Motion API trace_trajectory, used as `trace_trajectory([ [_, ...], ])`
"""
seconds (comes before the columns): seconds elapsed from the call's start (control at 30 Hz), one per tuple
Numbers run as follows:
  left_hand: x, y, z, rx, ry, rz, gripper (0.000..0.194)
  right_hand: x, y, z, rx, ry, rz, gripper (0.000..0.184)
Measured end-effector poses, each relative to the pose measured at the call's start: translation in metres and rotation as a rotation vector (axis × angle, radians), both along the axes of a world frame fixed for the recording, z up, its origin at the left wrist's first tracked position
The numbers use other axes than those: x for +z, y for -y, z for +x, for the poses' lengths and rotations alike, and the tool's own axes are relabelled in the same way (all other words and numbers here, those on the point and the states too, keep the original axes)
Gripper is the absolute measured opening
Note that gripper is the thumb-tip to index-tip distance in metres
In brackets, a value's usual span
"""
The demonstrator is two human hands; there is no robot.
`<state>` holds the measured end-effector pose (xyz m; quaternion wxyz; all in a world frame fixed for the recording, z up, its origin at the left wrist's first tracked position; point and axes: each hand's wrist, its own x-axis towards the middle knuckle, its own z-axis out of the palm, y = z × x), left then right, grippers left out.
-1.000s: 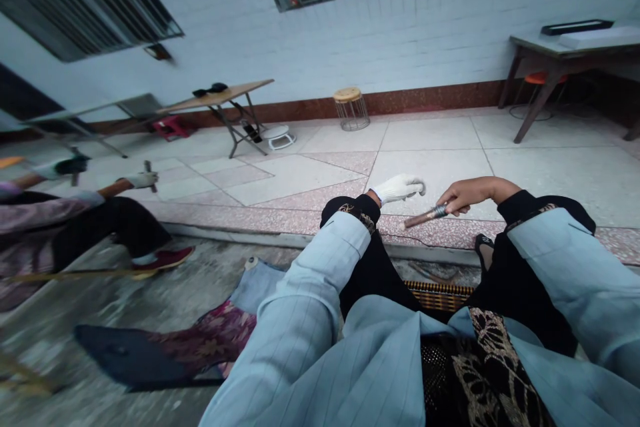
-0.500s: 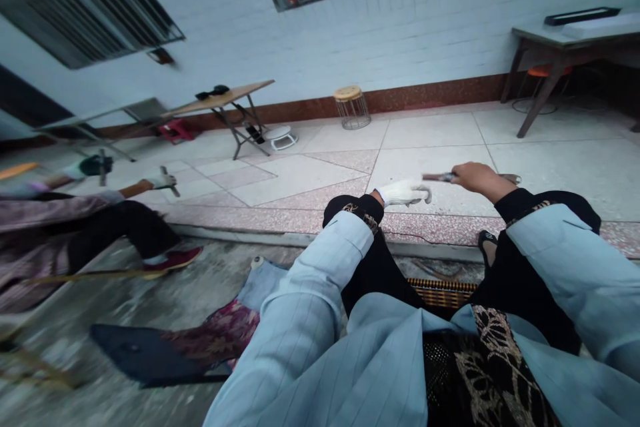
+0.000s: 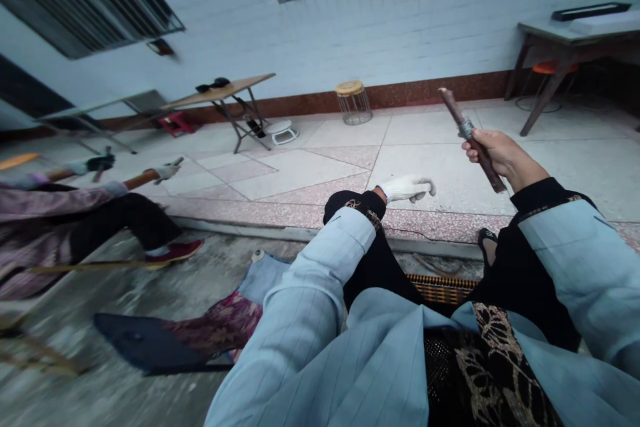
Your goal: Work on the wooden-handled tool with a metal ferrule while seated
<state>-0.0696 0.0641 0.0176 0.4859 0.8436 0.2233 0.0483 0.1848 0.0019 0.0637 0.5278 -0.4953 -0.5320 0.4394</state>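
In my right hand (image 3: 493, 153) is a short brown stick (image 3: 454, 109), held up at a slant over the tiled floor. Its upper end is pale, and a greyish wrapping circles it just above my fingers. My left hand (image 3: 407, 188), in a white knitted glove, lies over my left knee. Its fingers reach out loosely with bent tips, and nothing shows in them. A gap separates the two hands.
At the left sits another person, whose gloved hands (image 3: 167, 171) hold dark tools or sticks. A wooden-topped stool (image 3: 349, 88) and a folding table (image 3: 225, 92) stand by the wall. A desk (image 3: 570, 37) is at the right. Cloth (image 3: 235, 320) lies on something low beside me.
My right hand has lifted and turned, bringing the stick from nearly level to a raised slant. My left hand stays by the knee. The other person's hands have shifted slightly.
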Motion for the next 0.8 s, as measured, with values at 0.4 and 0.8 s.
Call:
trace_trajectory([
  [0.4,0.01,-0.006,-0.005,0.031,-0.015,-0.024,0.03,-0.025,-0.014,0.001,-0.107,1.276,-0.264,0.026],
  [0.8,-0.008,-0.019,0.0,0.172,0.014,0.047,0.03,-0.003,0.013,-0.006,0.403,0.355,-0.034,0.034],
])
